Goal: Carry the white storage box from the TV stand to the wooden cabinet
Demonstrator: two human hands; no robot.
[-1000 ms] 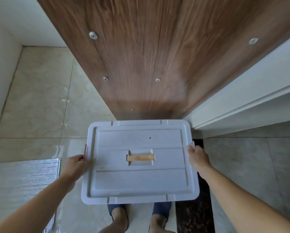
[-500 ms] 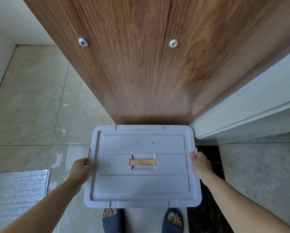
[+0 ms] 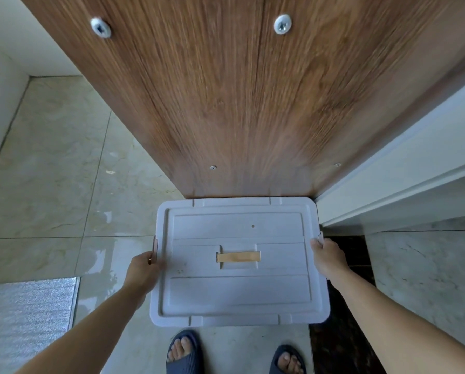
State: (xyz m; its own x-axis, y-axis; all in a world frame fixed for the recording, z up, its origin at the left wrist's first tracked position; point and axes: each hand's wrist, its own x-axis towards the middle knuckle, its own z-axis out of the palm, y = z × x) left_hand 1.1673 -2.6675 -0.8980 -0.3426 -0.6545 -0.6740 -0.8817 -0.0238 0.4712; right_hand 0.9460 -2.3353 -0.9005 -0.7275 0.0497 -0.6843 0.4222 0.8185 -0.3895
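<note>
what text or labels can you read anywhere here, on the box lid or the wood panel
None can be read.
White storage box: the lid shows only moulded ridges, a tan handle strap with no print, and two tiny dark specks too small to tell as characters.
Wooden cabinet: only wood grain and plain screw caps, no label.

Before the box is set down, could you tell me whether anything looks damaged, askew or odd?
Nothing stands out. The box is level between the left hand and right hand, lid seated, side clips closed, against the wooden panel.
</note>
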